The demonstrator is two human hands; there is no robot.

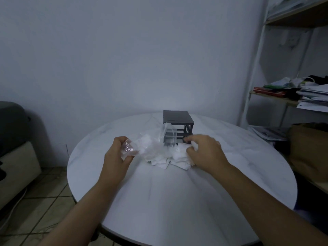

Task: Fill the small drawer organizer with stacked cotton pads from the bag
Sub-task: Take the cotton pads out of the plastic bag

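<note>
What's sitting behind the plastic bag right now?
The dark drawer organizer stands right behind the plastic bag. Its top and right-side frame show. The bag's raised flap covers its lower front, so what it holds can't be seen.

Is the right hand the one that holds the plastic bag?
No, the left hand grips the plastic bag, while the right hand pinches cotton pads lying on the table.

Both forearms reach forward. The left hand grips the bag; the right hand, fingers curled, pinches cotton pads.
</note>
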